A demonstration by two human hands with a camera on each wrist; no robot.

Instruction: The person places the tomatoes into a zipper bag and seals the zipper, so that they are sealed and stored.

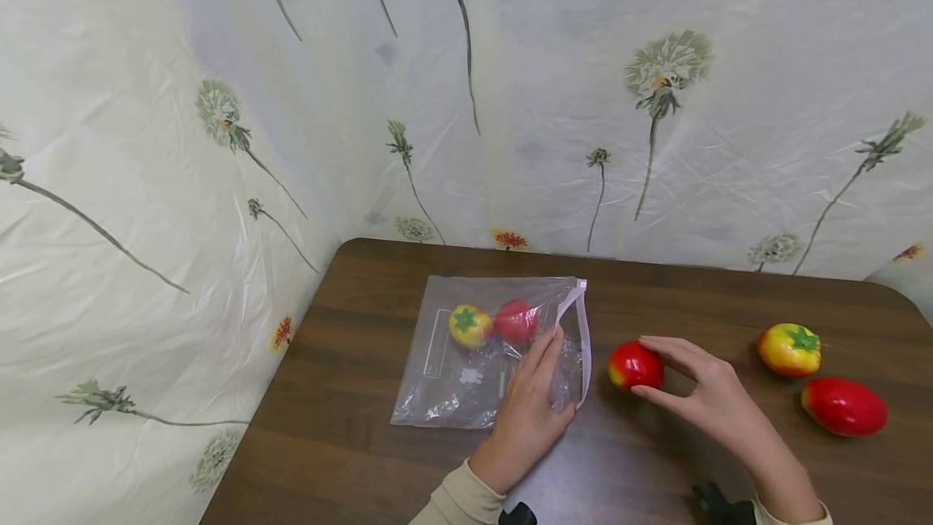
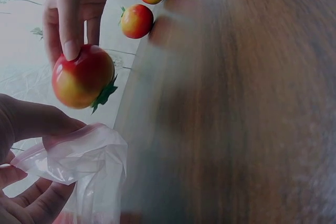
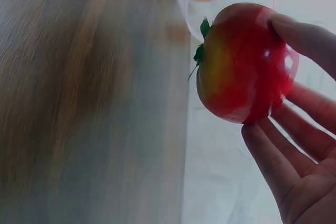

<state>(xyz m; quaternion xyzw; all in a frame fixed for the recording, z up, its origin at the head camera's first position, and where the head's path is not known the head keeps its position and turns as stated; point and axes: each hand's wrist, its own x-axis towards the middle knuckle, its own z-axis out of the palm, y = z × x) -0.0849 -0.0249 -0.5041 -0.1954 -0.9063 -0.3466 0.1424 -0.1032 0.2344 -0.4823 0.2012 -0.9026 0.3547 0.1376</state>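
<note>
My right hand (image 1: 710, 395) grips a glossy red-and-yellow toy tomato (image 1: 636, 365) between thumb and fingers, just right of the bag's mouth. Green leaves on this tomato (image 3: 247, 69) point towards the bag in the right wrist view. A clear zip bag (image 1: 448, 395) lies on the table, its pinkish zip edge (image 1: 585, 347) facing right. Inside are a yellow tomato with a green top (image 1: 470, 326) and a red fruit (image 1: 516, 322). My left hand (image 1: 530, 411) pinches the bag's upper edge, and the mouth (image 2: 86, 153) gapes in the left wrist view.
Farther right on the dark wooden table (image 1: 350, 395) lie a yellow-and-red toy tomato (image 1: 790, 349) and a longer red toy fruit (image 1: 845, 407). A pale curtain (image 1: 539, 104) printed with dandelions hangs behind the table and along its left side.
</note>
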